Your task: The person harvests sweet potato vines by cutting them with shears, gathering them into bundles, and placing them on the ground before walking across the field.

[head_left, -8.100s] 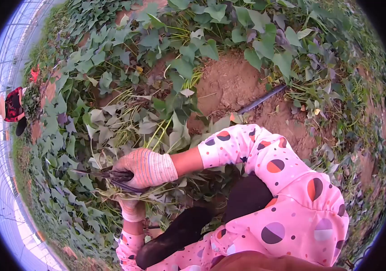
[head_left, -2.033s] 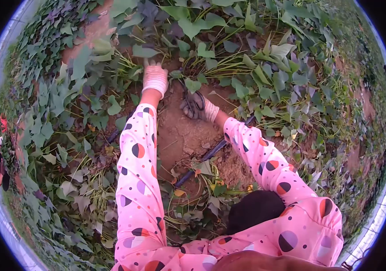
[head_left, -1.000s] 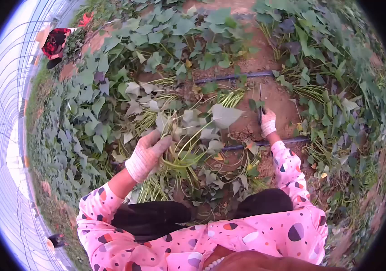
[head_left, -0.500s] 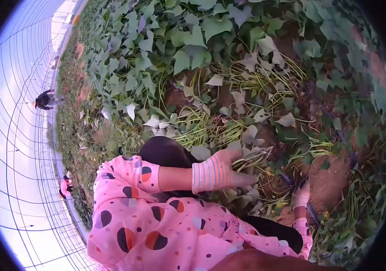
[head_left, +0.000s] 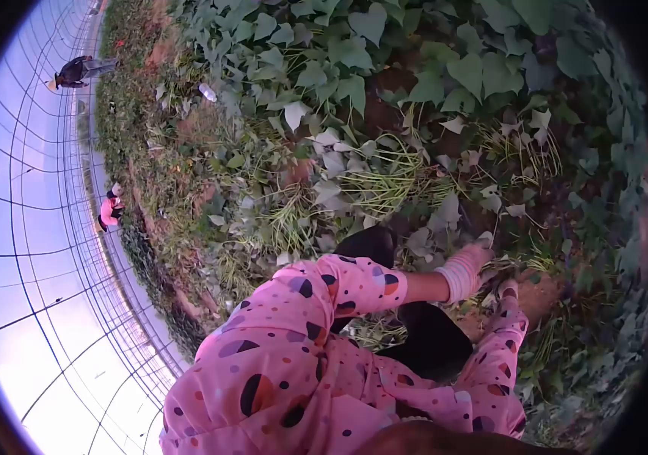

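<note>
My left hand [head_left: 464, 271], in a pale striped glove, reaches low into the vines. Its fingers curl round a small bunch of vine stems [head_left: 497, 265] with limp, pale leaves. Just to the right is my right hand [head_left: 508, 288], also gloved and low beside the same stems. Its fingers are hidden, so whatever it grips cannot be made out. Bundles of green stems [head_left: 384, 182] lie on the ground above my left hand. Bare reddish soil [head_left: 540, 296] shows beside my right hand.
Dense green leaves [head_left: 483, 72] cover the upper area. Lower plants [head_left: 218, 182] spread to the left. A person in dark clothes [head_left: 73, 72] and a person in pink [head_left: 111, 207] are far off at the left, by a curved frame of thin bars [head_left: 17, 254]. A white object [head_left: 207, 92] lies among plants.
The view has shifted, and both distant people appear higher. My left hand shows farther right in the view, closer to my right hand.
</note>
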The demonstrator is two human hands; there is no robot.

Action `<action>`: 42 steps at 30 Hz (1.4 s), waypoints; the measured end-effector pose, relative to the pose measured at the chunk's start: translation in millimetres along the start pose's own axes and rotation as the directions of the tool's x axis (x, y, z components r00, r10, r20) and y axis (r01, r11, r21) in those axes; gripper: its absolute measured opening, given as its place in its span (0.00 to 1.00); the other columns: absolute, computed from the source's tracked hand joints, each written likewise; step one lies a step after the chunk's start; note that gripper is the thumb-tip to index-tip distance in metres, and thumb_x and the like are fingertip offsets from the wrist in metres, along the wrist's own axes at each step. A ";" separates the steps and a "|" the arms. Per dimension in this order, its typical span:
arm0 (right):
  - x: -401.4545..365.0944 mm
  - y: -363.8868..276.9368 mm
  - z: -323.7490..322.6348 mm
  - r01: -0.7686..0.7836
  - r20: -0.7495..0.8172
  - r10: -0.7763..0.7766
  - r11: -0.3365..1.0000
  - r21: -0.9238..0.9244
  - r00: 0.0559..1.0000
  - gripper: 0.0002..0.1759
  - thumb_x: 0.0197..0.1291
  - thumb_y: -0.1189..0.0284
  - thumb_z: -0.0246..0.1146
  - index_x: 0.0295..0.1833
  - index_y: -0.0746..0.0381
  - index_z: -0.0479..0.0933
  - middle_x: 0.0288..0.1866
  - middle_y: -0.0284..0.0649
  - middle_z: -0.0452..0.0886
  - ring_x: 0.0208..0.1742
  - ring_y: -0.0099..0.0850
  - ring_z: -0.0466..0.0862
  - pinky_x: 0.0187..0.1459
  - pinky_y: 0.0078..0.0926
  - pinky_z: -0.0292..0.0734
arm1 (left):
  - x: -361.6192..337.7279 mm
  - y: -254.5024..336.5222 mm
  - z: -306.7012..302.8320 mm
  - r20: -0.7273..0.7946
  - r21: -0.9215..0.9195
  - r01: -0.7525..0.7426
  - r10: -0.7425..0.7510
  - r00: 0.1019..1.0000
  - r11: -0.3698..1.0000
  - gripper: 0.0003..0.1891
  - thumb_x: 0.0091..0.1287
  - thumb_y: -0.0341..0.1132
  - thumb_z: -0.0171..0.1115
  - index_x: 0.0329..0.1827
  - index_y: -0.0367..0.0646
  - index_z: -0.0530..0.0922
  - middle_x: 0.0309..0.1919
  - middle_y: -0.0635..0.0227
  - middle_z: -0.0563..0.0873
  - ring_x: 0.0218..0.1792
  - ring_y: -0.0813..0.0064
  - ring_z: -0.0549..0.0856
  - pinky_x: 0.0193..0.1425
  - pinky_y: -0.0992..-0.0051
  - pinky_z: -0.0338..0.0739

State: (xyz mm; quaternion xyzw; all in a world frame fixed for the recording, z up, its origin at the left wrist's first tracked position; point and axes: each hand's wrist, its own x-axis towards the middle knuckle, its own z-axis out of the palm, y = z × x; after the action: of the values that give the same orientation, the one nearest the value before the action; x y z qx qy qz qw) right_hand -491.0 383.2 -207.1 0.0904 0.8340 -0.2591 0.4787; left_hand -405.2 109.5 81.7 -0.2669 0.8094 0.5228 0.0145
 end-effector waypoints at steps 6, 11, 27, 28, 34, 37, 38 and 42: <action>-101.6 -16.1 -34.6 0.056 0.145 0.020 0.862 -0.503 0.989 0.25 0.64 0.67 0.51 0.65 0.65 0.65 0.57 0.53 0.77 0.57 0.47 0.78 0.54 0.41 0.74 | -60.7 -3.2 -47.6 -0.162 -0.307 0.070 -0.124 0.979 0.949 0.24 0.66 0.46 0.58 0.57 0.35 0.72 0.43 0.46 0.82 0.48 0.46 0.80 0.51 0.60 0.75; -342.7 13.2 -102.8 -0.021 0.151 0.135 0.810 -0.586 0.979 0.15 0.64 0.64 0.58 0.46 0.64 0.79 0.35 0.50 0.83 0.33 0.41 0.83 0.36 0.37 0.76 | -172.4 38.6 -101.9 -0.154 -0.075 0.276 -0.285 0.946 0.958 0.19 0.64 0.43 0.60 0.49 0.36 0.75 0.36 0.47 0.82 0.41 0.48 0.81 0.43 0.60 0.76; -589.9 -2.4 -275.9 -0.029 0.014 0.048 0.793 -0.609 0.999 0.13 0.56 0.65 0.60 0.40 0.63 0.81 0.34 0.45 0.83 0.35 0.39 0.83 0.36 0.38 0.76 | -656.2 59.7 -321.2 -0.154 -0.157 0.987 -0.988 0.000 0.024 0.20 0.58 0.43 0.65 0.46 0.35 0.81 0.35 0.54 0.87 0.41 0.58 0.87 0.47 0.62 0.79; -587.2 -19.4 -278.6 -0.016 0.001 0.020 0.793 -0.609 1.000 0.14 0.56 0.64 0.60 0.39 0.64 0.81 0.34 0.45 0.83 0.36 0.39 0.83 0.36 0.39 0.76 | -677.2 51.5 -294.8 -0.084 -0.066 0.987 -0.986 0.144 0.150 0.21 0.59 0.45 0.61 0.54 0.45 0.80 0.49 0.53 0.83 0.54 0.59 0.81 0.54 0.62 0.75; -561.9 -121.1 -258.7 0.050 -0.058 -0.110 0.777 -0.627 0.992 0.15 0.56 0.63 0.60 0.39 0.65 0.81 0.34 0.48 0.83 0.37 0.42 0.83 0.37 0.40 0.76 | -376.0 -4.3 -375.6 -0.452 -0.135 0.759 -0.721 0.525 0.637 0.18 0.59 0.45 0.61 0.49 0.46 0.81 0.43 0.54 0.82 0.45 0.57 0.81 0.48 0.63 0.76; -547.1 -178.0 -225.0 0.073 -0.078 -0.159 0.766 -0.638 0.984 0.16 0.55 0.63 0.60 0.38 0.65 0.81 0.34 0.50 0.83 0.38 0.44 0.83 0.38 0.40 0.76 | -229.8 -226.1 -403.3 -0.647 0.066 0.735 -0.532 0.546 0.674 0.17 0.59 0.45 0.61 0.47 0.46 0.81 0.40 0.55 0.82 0.41 0.56 0.81 0.45 0.63 0.76; -542.0 -198.9 -208.2 0.083 -0.081 -0.175 0.764 -0.640 0.981 0.16 0.55 0.63 0.60 0.38 0.65 0.81 0.34 0.50 0.83 0.38 0.45 0.83 0.38 0.40 0.76 | -244.6 -170.5 -441.0 -0.628 -0.074 0.713 -0.588 0.510 0.697 0.17 0.59 0.45 0.61 0.47 0.46 0.81 0.40 0.55 0.82 0.41 0.56 0.81 0.45 0.63 0.76; -517.6 -295.3 -120.1 0.126 -0.093 -0.246 0.742 -0.658 0.965 0.17 0.55 0.62 0.59 0.38 0.66 0.81 0.34 0.52 0.82 0.39 0.47 0.83 0.39 0.41 0.76 | -287.4 -92.8 -544.8 -0.618 -0.195 0.669 -0.620 0.484 0.717 0.17 0.58 0.45 0.61 0.45 0.45 0.82 0.39 0.54 0.83 0.41 0.56 0.82 0.46 0.63 0.77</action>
State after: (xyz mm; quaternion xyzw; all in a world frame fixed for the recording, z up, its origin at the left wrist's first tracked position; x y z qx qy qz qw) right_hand -427.1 245.0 381.4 -0.1418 0.9151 0.0067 0.3774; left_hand 21.9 -264.8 337.5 -0.7118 0.6206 0.3236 -0.0599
